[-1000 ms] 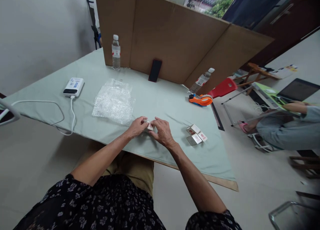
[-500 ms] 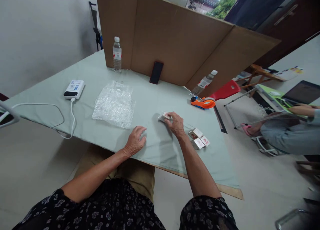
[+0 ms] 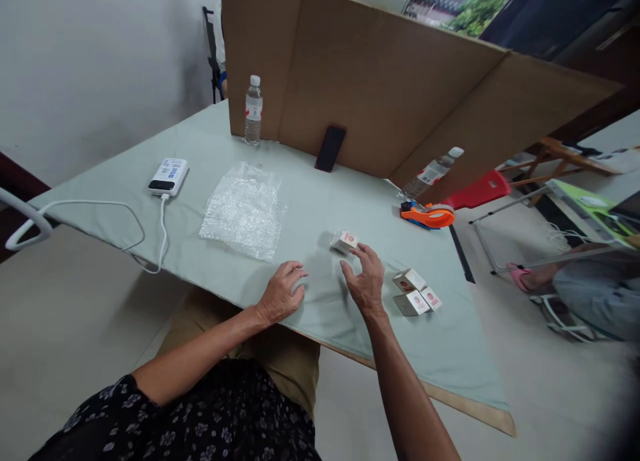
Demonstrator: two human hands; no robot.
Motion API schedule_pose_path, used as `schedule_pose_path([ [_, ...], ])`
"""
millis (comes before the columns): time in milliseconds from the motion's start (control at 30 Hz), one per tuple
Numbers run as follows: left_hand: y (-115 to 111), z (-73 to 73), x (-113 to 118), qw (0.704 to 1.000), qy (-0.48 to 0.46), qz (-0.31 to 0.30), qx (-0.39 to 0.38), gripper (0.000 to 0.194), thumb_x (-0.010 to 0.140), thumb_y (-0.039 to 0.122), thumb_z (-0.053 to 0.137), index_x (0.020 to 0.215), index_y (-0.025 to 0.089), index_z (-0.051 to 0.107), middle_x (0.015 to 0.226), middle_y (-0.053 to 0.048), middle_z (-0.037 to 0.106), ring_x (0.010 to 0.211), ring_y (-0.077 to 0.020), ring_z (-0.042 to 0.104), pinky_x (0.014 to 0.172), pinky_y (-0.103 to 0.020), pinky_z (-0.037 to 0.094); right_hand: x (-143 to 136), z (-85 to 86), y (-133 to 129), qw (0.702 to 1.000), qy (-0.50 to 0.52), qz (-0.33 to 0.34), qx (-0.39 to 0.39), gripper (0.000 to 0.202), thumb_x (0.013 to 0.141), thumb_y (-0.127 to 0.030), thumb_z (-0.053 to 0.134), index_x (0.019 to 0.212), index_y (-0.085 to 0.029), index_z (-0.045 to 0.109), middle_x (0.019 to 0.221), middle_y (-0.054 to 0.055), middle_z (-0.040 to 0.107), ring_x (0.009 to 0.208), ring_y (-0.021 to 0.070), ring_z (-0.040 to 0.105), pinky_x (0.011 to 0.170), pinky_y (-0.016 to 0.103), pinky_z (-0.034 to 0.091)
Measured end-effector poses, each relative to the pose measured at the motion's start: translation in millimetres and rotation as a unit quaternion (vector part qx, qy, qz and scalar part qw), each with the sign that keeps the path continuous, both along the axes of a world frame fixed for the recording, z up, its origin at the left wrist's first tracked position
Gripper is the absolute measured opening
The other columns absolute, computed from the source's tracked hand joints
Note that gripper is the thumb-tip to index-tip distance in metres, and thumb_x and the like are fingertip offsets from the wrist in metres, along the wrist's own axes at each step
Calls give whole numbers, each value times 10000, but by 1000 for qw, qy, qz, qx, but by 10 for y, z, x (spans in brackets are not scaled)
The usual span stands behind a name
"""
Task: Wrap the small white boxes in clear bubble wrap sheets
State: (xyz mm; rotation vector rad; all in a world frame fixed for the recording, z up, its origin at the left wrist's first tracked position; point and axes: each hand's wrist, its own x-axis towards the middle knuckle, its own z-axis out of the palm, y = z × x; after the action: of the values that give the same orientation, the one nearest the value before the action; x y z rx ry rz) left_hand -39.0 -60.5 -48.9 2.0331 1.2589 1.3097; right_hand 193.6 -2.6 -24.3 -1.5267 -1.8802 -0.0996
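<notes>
Taking the bubble wrap (image 3: 243,211) as the landmark, the table (image 3: 313,197) under it, covered in pale green cloth, reaches out on all sides of it, and a brown cardboard screen (image 3: 373,81) stands behind it. Well to the right of the wrap lies an orange and blue tape dispenser (image 3: 429,215). One water bottle (image 3: 253,117) is just behind the wrap, another (image 3: 433,173) far to its right. The left hand (image 3: 283,293) is in front of the wrap and a little right, fingers loosely curled, thumb apart, holding nothing. Farther right of it, the right hand (image 3: 367,281) has thumb and fingers spread, gripping nothing. A white power bank (image 3: 169,175) lies left of the wrap; a dark phone (image 3: 330,149) leans on the screen, behind and right of it. Three small boxes (image 3: 418,301) sit together far right of the wrap. A single white box (image 3: 345,241) lies nearer its right side, by the right fingertips; whether they touch it is hard to tell.
</notes>
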Motion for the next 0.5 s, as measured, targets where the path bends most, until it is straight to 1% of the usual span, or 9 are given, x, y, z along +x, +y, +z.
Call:
schedule_pose_path([
  [67, -87, 40, -46, 1000, 13, -8, 10, 281, 785, 52, 549, 1021, 156, 659, 1133, -126, 621, 1068, -234, 603, 958, -409, 550, 44, 6, 102, 1000, -7, -18, -21, 468, 812, -397, 627, 1238, -210, 583, 1372, 165, 569, 1243, 332, 534, 971, 508, 426],
  [167, -190, 94, -121, 999, 28, -10, 13, 275, 798, 44, 546, 1021, 158, 660, 1141, -126, 619, 1032, -228, 599, 922, -409, 559, 123, 58, 364, 996, -35, -33, -75, 697, 755, -439, 687, 1377, -198, 486, 1451, 189, 501, 1298, 367, 484, 972, 528, 424],
  [233, -223, 120, -161, 999, 35, -7, 17, 277, 802, 44, 547, 1026, 162, 660, 1138, -126, 622, 1021, -229, 596, 908, -418, 561, 154, 104, 544, 991, -62, -26, -112, 755, 720, -445, 721, 1390, -191, 482, 1431, 187, 529, 1290, 377, 494, 972, 526, 424],
  [267, -231, 132, -176, 999, 38, -6, 20, 277, 803, 45, 549, 1027, 164, 660, 1137, -126, 624, 1020, -230, 596, 903, -421, 562, 165, 126, 621, 988, -77, -16, -130, 723, 714, -436, 726, 1361, -192, 515, 1387, 178, 573, 1259, 374, 523, 967, 519, 428],
  [367, -241, 166, -227, 999, 45, 1, 29, 273, 808, 46, 551, 1023, 172, 661, 1134, -122, 631, 1029, -232, 598, 895, -420, 563, 239, 180, 781, 979, -118, 19, -164, 506, 737, -391, 698, 1203, -205, 636, 1195, 135, 697, 1117, 348, 619, 939, 493, 441],
  [433, -244, 193, -290, 998, 48, 8, 35, 270, 810, 45, 551, 1020, 173, 662, 1129, -120, 636, 1036, -231, 600, 888, -410, 565, 368, 205, 844, 979, -128, 25, -156, 433, 748, -380, 676, 1141, -200, 664, 1119, 126, 724, 1059, 337, 644, 925, 480, 442],
  [500, -240, 223, -397, 997, 55, 22, 43, 265, 814, 46, 553, 1022, 171, 661, 1126, -119, 639, 1045, -231, 597, 888, -402, 564, 569, 222, 899, 983, -126, 7, -133, 436, 758, -397, 659, 1143, -194, 661, 1122, 136, 722, 1050, 336, 642, 906, 470, 442],
])
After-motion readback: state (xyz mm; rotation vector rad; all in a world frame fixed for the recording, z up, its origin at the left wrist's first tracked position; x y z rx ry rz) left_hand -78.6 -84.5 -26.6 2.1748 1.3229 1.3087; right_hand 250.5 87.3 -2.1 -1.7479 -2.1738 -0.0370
